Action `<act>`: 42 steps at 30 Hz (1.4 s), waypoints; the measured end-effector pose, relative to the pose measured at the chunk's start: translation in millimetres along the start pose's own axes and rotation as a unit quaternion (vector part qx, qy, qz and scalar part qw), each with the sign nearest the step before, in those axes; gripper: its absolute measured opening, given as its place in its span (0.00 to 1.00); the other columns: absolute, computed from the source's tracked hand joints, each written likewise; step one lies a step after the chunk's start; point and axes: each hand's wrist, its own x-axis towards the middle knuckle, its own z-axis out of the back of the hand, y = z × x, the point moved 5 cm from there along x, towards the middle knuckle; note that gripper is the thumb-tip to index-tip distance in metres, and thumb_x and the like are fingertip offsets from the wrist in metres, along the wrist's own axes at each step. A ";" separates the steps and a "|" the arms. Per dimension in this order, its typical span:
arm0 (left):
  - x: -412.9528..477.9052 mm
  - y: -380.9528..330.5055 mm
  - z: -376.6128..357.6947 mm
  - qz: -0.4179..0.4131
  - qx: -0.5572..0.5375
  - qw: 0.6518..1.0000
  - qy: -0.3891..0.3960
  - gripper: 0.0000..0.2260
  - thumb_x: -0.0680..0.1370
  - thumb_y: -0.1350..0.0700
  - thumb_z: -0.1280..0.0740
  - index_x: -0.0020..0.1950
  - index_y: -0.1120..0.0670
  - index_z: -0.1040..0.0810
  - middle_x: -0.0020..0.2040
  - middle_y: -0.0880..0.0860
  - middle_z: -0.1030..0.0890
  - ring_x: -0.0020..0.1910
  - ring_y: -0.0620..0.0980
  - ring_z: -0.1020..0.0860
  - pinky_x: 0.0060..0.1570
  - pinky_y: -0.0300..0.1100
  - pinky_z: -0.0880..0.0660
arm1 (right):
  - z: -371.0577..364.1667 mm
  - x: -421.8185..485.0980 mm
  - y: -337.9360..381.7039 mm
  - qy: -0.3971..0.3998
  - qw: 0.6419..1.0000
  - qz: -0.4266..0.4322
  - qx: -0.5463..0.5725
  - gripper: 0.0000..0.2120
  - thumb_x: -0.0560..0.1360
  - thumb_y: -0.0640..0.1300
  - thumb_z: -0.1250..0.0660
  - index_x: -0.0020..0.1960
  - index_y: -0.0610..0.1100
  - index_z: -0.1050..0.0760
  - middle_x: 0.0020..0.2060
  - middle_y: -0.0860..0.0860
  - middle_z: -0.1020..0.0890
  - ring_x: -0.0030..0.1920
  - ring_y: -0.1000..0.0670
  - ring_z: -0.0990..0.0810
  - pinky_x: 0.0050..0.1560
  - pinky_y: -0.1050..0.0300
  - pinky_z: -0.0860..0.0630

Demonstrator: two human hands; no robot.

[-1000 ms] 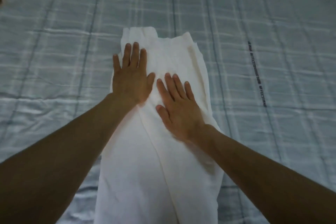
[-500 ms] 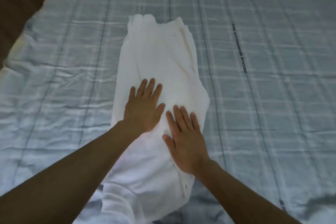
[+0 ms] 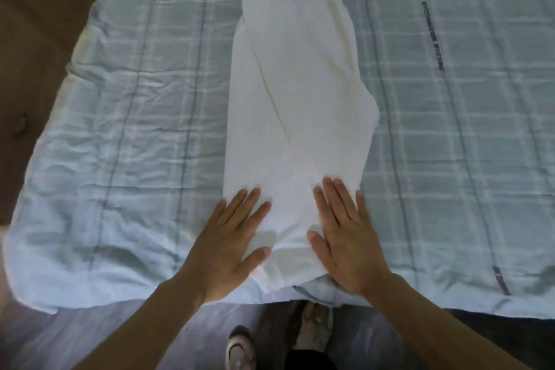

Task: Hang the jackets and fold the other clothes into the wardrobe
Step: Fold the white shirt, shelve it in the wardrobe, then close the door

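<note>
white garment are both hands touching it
Touching. The head view shows the left hand and right hand pressed flat, fingers straight, on the near end of the white garment.

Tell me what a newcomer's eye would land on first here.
The long white garment, folded into a narrow strip, lies down the middle of the pale blue checked bedspread. At its near end the left hand and right hand press flat on it. Below the bed's edge, a shoe shows on the floor.

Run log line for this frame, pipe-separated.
step: pressing flat | left hand: flat on white garment, near end | right hand: flat beside it | surface: checked bedsheet
</note>
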 end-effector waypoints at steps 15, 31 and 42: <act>-29.8 2.8 15.1 -0.003 0.055 0.995 -0.083 0.36 0.60 0.42 0.19 0.66 0.52 0.20 0.67 0.53 0.22 0.66 0.56 0.23 0.61 0.49 0.24 | 8.4 -43.2 13.7 -0.031 0.999 0.019 0.035 0.39 0.75 0.62 0.33 0.79 0.48 0.42 0.79 0.44 0.42 0.79 0.43 0.45 0.76 0.39 0.44; 39.4 23.2 103.3 0.054 -0.223 0.939 -0.257 0.15 0.67 0.71 0.25 0.47 0.53 0.17 0.43 0.48 0.18 0.38 0.45 0.22 0.40 0.30 0.28 | 99.7 27.6 -36.3 -0.120 0.960 -0.097 0.235 0.16 0.69 0.31 0.29 0.54 0.45 0.20 0.46 0.52 0.15 0.44 0.51 0.17 0.47 0.60 0.22; 160.7 86.0 184.3 0.104 -0.427 0.857 -0.270 0.04 0.75 0.52 0.29 0.41 0.51 0.19 0.29 0.53 0.26 0.30 0.44 0.32 0.31 0.40 0.37 | 165.8 168.9 -91.4 -0.185 0.876 -0.142 0.423 0.09 0.74 0.39 0.28 0.47 0.54 0.19 0.41 0.61 0.16 0.40 0.58 0.19 0.39 0.68 0.27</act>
